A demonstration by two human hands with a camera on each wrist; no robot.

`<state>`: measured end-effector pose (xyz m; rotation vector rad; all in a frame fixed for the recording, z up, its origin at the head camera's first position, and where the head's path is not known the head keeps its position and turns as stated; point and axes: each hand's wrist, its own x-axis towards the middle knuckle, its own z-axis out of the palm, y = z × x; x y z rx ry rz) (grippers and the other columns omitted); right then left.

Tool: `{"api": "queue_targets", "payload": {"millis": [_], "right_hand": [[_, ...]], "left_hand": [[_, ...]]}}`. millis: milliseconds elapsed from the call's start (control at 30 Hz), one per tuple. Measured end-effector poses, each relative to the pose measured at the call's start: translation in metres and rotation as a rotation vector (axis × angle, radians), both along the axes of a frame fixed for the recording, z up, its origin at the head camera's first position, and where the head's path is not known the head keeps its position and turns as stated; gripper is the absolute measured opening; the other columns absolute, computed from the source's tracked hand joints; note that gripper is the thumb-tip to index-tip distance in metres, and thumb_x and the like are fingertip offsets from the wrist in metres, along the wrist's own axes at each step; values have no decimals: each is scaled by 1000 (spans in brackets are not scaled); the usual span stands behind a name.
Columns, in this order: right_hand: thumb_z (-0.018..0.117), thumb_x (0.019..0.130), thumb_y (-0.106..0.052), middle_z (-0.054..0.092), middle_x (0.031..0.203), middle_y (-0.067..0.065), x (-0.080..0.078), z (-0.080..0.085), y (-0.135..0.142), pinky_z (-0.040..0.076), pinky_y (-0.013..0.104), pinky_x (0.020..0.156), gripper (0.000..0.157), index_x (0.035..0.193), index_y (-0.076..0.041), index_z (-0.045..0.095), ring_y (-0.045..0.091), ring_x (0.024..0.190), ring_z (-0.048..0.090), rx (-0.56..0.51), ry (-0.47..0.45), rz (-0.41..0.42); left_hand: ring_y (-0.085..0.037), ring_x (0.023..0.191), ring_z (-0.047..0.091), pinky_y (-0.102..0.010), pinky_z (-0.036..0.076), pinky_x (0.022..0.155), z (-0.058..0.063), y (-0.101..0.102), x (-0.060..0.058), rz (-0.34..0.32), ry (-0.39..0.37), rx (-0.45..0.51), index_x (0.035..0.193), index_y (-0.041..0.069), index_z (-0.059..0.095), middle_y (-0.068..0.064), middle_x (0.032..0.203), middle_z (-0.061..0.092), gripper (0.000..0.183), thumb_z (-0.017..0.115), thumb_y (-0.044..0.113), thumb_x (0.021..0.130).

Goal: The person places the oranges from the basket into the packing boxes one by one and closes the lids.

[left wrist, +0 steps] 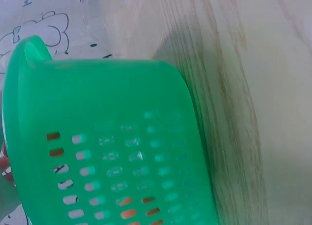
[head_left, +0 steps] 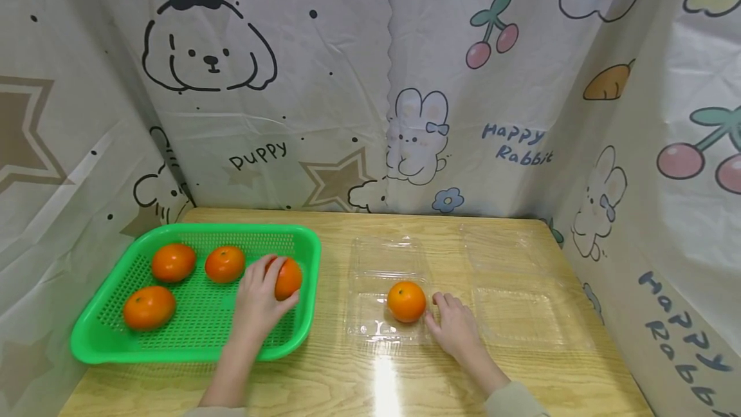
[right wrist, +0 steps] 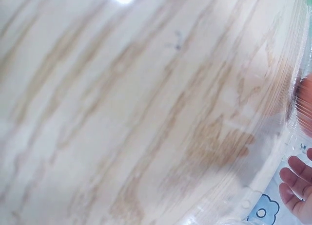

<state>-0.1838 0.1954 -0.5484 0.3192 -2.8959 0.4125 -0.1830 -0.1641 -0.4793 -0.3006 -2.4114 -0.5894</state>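
Observation:
Inside the green plastic basket (head_left: 226, 356), my left hand (head_left: 257, 295) grips an orange (head_left: 289, 280) near the right wall, fingers over its top and thumb at its lower right. In the left wrist view the basket wall (left wrist: 107, 98) hides most of that hand. My right hand (head_left: 457, 327), fingers loosely bent and holding nothing, is at the right edge of a clear plastic clamshell box (head_left: 370, 330). One orange (head_left: 406, 301) sits in the box's near half, just left of the fingertips; whether they touch the box cannot be told. The right wrist view shows the fingers (right wrist: 292, 183) spread.
Several more oranges lie in the basket, one of them the front left orange (head_left: 148, 308). A second clear open clamshell box (head_left: 521, 314) lies on the wooden table (head_left: 324, 378) at the right. Printed curtains (head_left: 341, 82) enclose the back and sides.

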Motion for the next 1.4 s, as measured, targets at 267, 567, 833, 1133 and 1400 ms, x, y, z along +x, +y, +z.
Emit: {"api": "queue_targets", "payload": {"millis": [267,567,833,1133,1400], "right_hand": [[57,84,-32,57,93,5,0,-1,0,46,39,68,26,99,-11,55,23,84,55,-1,-13,-9],[57,83,-31,57,92,4,0,-1,-1,46,38,67,26,99,-11,55,23,83,55,-4,-12,-15],[58,83,-30,56,90,5,0,-1,0,45,38,66,25,98,-11,54,23,81,55,-13,-2,-8],[57,83,-31,56,90,4,0,-2,0,45,38,66,25,98,-12,54,23,81,54,-13,-4,-16],[58,83,-31,57,90,5,0,-2,0,45,38,66,25,97,-11,54,23,81,55,-17,2,-11]], "left_hand": [[-37,102,48,-51,45,77,3,15,-2,-57,51,-8,113,4,57,-18,114,51,61,80,16,57],[-36,103,47,-50,46,79,3,30,-3,-108,80,-31,113,5,56,-17,115,51,62,80,16,56],[-36,103,48,-51,45,80,3,42,-3,-167,117,-30,113,5,57,-17,114,52,64,81,17,55],[-37,101,50,-52,46,82,-4,55,-6,-209,183,-34,110,4,58,-18,112,53,67,83,18,49],[-35,101,51,-49,48,80,-14,68,-5,-256,192,-54,109,5,58,-17,113,53,66,83,19,49]]}}
